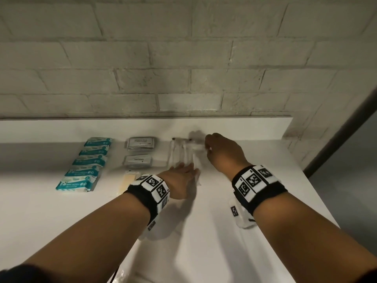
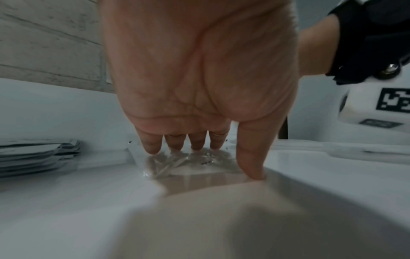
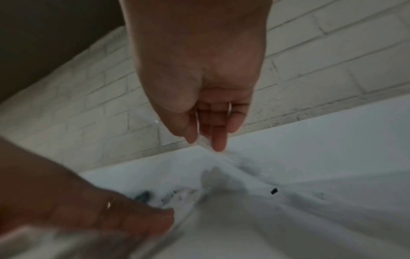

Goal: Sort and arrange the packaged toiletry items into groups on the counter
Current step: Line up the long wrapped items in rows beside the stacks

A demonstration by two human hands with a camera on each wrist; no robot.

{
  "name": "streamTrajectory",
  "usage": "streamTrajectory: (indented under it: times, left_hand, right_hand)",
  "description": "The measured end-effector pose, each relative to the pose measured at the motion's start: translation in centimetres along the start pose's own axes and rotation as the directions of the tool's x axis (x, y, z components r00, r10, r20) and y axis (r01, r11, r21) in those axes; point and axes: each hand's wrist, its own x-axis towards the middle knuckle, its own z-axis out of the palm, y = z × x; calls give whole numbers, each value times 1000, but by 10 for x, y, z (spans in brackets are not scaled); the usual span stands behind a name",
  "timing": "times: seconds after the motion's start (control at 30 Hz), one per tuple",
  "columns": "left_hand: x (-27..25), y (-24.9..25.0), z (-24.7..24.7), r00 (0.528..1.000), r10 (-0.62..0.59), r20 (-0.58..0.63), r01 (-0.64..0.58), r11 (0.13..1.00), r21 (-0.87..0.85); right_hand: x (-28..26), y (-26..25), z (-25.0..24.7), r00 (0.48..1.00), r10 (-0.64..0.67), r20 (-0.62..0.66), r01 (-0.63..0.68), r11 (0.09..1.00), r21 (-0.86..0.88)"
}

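Observation:
Several long clear packs (image 1: 179, 154) lie side by side on the white counter (image 1: 244, 160), each with a slim white item inside. My left hand (image 1: 187, 167) lies flat with straight fingers pressing the near ends of these packs; the left wrist view shows its fingertips (image 2: 153, 149) on crinkled clear wrap (image 2: 188, 163). My right hand (image 1: 206, 147) pinches the far end of the rightmost clear pack (image 1: 196, 158). In the right wrist view, the right hand (image 3: 205, 143) has thumb and a finger closed on the white wrapper tip (image 3: 203, 140).
Teal wet-wipe packs (image 1: 85, 164) form a column at the left. Two stacks of grey sachets (image 1: 140, 142) (image 1: 137, 160) sit beside them, with a yellowish flat pack (image 1: 128, 178) nearer me. A brick wall (image 1: 183, 68) backs the counter, whose right edge (image 1: 318, 190) drops off.

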Motion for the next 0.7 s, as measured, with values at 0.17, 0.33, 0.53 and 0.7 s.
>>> streamTrajectory:
  times: [0.17, 0.33, 0.53, 0.7]
  left_hand:
    - [0, -2, 2, 1000, 1, -17, -1, 1000, -2]
    - [1, -2, 2, 1000, -4, -10, 5, 1000, 26]
    - [3, 0, 5, 998, -49, -35, 51, 997, 62]
    - [-1, 4, 2, 999, -29, -46, 29, 1000, 5]
  right_hand:
    - [-12, 15, 20, 953, 71, 294, -59, 997, -50]
    - [-12, 8, 30, 933, 159, 324, -142, 987, -75]
    - [-7, -2, 51, 944, 144, 296, -106, 984, -142]
    - [-6, 5, 45, 955, 207, 212, -174, 971, -165]
